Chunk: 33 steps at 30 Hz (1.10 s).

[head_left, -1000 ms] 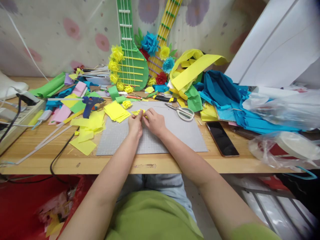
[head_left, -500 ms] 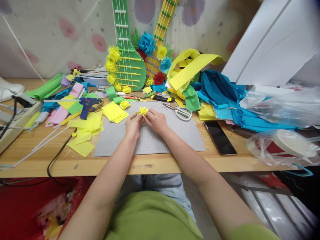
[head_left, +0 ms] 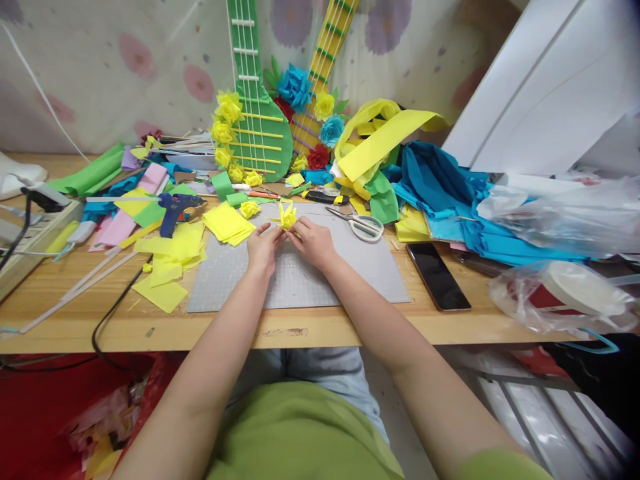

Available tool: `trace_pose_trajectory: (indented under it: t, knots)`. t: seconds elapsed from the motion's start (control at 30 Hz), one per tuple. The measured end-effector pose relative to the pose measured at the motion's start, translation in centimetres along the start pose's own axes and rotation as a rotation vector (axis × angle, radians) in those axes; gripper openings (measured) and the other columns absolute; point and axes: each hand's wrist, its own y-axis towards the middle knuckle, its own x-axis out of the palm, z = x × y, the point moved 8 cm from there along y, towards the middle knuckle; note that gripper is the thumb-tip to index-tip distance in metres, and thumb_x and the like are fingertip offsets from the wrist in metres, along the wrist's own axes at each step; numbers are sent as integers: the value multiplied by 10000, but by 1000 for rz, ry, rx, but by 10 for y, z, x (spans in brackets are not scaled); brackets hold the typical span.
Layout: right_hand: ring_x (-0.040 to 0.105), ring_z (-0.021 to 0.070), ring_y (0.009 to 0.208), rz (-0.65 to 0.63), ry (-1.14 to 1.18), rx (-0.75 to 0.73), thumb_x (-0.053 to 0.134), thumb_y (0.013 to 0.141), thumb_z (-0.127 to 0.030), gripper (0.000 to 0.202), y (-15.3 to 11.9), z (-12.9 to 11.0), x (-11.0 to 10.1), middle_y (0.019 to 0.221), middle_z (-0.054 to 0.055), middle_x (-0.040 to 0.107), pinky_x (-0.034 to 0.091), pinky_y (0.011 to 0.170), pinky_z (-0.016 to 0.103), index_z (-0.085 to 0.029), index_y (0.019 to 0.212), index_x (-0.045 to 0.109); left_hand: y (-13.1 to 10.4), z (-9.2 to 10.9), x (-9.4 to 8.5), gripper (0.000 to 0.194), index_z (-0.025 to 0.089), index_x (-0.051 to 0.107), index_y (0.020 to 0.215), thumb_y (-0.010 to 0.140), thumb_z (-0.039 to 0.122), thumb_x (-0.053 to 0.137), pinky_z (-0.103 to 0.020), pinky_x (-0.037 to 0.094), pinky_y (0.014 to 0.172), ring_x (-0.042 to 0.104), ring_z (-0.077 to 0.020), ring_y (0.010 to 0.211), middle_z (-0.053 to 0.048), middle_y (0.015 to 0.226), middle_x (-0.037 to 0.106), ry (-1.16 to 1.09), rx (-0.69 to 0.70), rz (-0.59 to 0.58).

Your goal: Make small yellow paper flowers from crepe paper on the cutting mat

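Note:
A small yellow paper flower with pointed petals is held between my two hands, above the grey cutting mat. My left hand pinches it low down from the left, fingertips closed at its base. From the right, my right hand grips the same base with closed fingers. A finished-looking yellow paper rose lies just beyond my left hand, beside a stack of yellow paper squares. White-handled scissors rest on the mat to the right of my right hand.
A blue glue gun and loose yellow paper lie left. A green paper guitar leans at the back beside a yellow one. A phone, blue crepe paper and a plastic-wrapped tape roll sit right.
The flower has been turned more upright and shows more of its petals above my fingers. My left fingers have shifted slightly left; my right hand stays nearly in place.

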Motion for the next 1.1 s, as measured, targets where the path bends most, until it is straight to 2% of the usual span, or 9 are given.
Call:
trace_pose_trajectory:
  t: [0.47,0.77,0.93,1.1]
  knots:
    - [550,130,814,-4,16,47,352,891,-379,311,0,5,1,955,40,603,283,572,238,-191,914,599,-1,-3,2,416,149,382,886,589,-23,618,-270,498,691,596,-99,549,-5,639,589,9,-10,-16]
    - [540,146,763,-6,-15,95,384,857,-441,319,-4,7,0,1027,64,549,287,547,239,-199,994,539,9,1,-14,478,191,333,868,564,-3,648,-279,515,685,584,-88,572,49,679,517,-41,75,155]
    - [539,150,772,-46,-2,90,393,863,-396,260,-6,6,2,994,57,554,290,553,241,-206,954,545,13,1,-15,447,199,306,779,570,11,653,-291,514,691,578,-88,563,54,641,511,-84,74,120]
    - [546,148,775,-45,14,75,362,881,-402,286,-5,3,5,970,53,574,288,548,241,-195,915,556,17,-1,-16,389,201,290,718,615,13,615,-269,511,680,572,-87,555,54,586,508,-86,100,114]
